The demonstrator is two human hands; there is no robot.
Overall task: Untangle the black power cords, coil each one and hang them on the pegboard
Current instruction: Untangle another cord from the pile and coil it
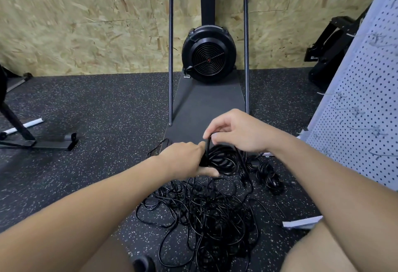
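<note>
Our left hand (185, 159) gripped the limp, springy coil (221, 160) at its nine-o'clock edge, our right hand (239, 130) pinched its top strand at twelve, above the floor tangle (206, 213).

A black fan-wheel exercise machine (208, 56) stands top centre against the chipboard wall (86, 24); speckled rubber floor (97, 103) below.

Even light; blurred, warped edges
</note>
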